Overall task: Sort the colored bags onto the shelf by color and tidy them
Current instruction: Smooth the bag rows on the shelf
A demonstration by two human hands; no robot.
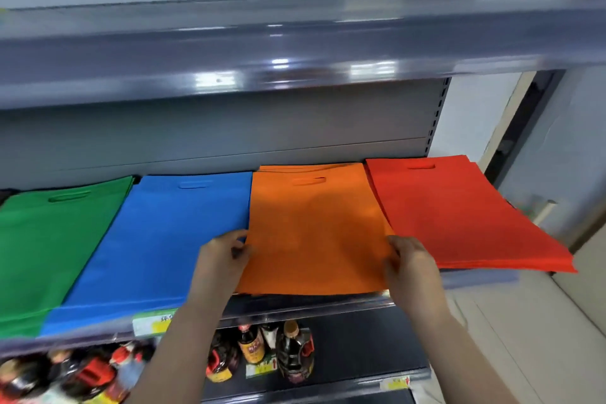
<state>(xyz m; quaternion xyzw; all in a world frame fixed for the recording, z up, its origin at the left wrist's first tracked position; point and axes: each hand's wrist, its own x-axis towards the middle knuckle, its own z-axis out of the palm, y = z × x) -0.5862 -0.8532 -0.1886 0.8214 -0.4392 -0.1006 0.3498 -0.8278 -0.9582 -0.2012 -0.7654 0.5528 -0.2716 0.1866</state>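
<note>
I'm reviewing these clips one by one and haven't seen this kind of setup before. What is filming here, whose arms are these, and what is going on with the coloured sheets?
There is no machine: one camera worn on a person's head looks forward and down, so the arms are that person's own. The shelf carries four flat stacks of bags with cut-out handles, side by side: green bags, blue bags, orange bags, red bags. The left hand grips the orange stack's left edge and the right hand its right edge, apparently squaring it up. The red stack is fanned out a little and sticks out past the shelf's right end. Bottles stand on the shelf below.
</note>
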